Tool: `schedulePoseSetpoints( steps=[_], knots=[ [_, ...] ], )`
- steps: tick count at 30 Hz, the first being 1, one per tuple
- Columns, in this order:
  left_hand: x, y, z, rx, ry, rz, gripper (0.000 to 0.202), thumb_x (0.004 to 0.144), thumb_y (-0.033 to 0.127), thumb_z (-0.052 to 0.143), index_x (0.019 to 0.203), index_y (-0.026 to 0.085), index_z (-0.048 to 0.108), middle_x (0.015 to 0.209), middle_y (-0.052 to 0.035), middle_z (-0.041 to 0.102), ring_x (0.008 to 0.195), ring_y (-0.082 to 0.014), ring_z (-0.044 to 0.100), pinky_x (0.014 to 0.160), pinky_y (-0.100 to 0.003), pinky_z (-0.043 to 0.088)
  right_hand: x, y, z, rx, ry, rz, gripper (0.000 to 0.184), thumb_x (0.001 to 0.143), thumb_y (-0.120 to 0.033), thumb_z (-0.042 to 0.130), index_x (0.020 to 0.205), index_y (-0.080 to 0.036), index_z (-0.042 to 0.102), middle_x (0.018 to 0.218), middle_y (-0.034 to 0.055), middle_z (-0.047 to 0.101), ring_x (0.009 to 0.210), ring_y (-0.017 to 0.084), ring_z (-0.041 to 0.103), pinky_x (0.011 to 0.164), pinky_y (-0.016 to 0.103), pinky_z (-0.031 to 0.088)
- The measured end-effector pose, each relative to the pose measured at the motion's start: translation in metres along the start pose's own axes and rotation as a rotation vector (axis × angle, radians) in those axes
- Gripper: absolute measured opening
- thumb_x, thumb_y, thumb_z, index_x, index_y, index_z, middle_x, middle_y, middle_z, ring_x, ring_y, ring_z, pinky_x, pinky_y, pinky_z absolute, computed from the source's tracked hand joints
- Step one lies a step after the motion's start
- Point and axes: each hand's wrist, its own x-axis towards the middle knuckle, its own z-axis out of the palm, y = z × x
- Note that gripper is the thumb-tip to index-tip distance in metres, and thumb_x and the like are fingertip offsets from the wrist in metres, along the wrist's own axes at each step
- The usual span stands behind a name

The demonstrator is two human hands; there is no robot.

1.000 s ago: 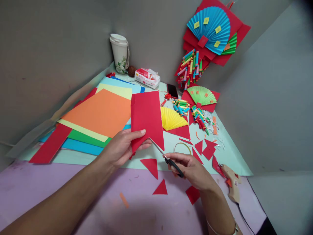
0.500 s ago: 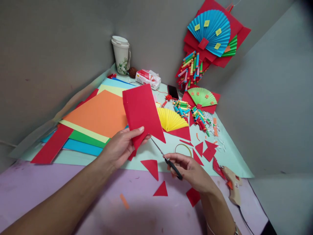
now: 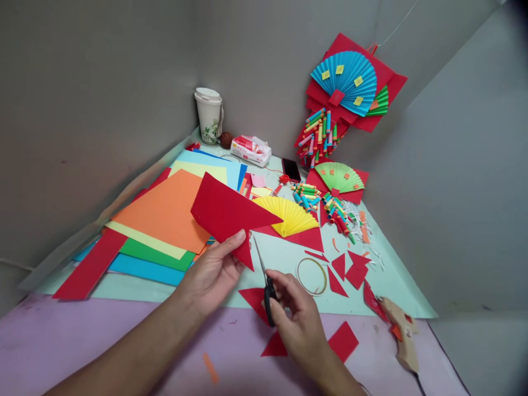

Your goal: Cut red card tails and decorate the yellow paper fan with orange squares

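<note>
A grey-walled corner holds a purple desk [image 3: 82,341], with stacked coloured sheets [image 3: 165,212] at the left and a lidded paper cup [image 3: 209,115] behind them, its contents hidden. The left hand [image 3: 210,275] has its fingers pinched on the red paper [image 3: 226,212], a plain sheet ending in two points, held tilted above the desk. Just to its right, the right hand [image 3: 297,322] has its fingers closed around the scissors [image 3: 260,264], which point up at the paper's lower tip.

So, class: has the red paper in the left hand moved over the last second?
Yes. The red paper has swung from upright to tilted left, now lying across the orange sheet, its corner over the yellow fan.
</note>
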Motion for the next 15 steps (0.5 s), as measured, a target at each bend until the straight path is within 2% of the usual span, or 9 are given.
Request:
schedulePoseSetpoints(
  steps=[3,9,12,15],
  knots=[
    [-0.002,-0.003,0.000,-0.046,-0.010,-0.003,0.020,0.088,-0.003,0.056,0.087,0.011,0.070,0.078,-0.0071,0.077,0.069,-0.0135,0.073,0.066,-0.023,0.062,-0.001,-0.001,0.006,-0.043,0.023,-0.078,0.045,0.087,-0.015,0.058,0.130,-0.030,0.059,0.092,0.0018,0.058,0.081,0.016,0.056,0.072,0.027,0.048],
    [0.001,-0.011,-0.003,-0.091,-0.039,-0.012,0.024,0.089,0.001,0.057,0.105,0.012,0.070,0.086,-0.0080,0.078,0.077,-0.0156,0.074,0.075,-0.025,0.063,-0.001,0.002,0.016,-0.051,0.062,-0.099,0.045,0.089,-0.017,0.056,0.131,-0.031,0.057,0.090,0.0015,0.058,0.079,0.017,0.057,0.068,0.028,0.049],
    [0.001,-0.011,-0.003,-0.097,-0.021,-0.005,0.024,0.089,0.000,0.057,0.106,0.012,0.070,0.086,-0.0081,0.078,0.077,-0.0159,0.074,0.074,-0.026,0.063,0.000,0.003,0.018,-0.051,0.059,-0.099,0.045,0.089,-0.017,0.056,0.132,-0.031,0.057,0.090,0.0013,0.058,0.078,0.017,0.057,0.069,0.028,0.049],
    [0.000,-0.010,-0.001,-0.113,-0.010,-0.010,0.021,0.089,-0.001,0.056,0.100,0.011,0.069,0.083,-0.0075,0.077,0.073,-0.0152,0.074,0.070,-0.025,0.063,0.000,0.003,0.019,-0.067,0.072,-0.117,0.047,0.088,-0.015,0.056,0.132,-0.031,0.057,0.092,0.0014,0.060,0.079,0.017,0.057,0.070,0.028,0.048]
  ],
)
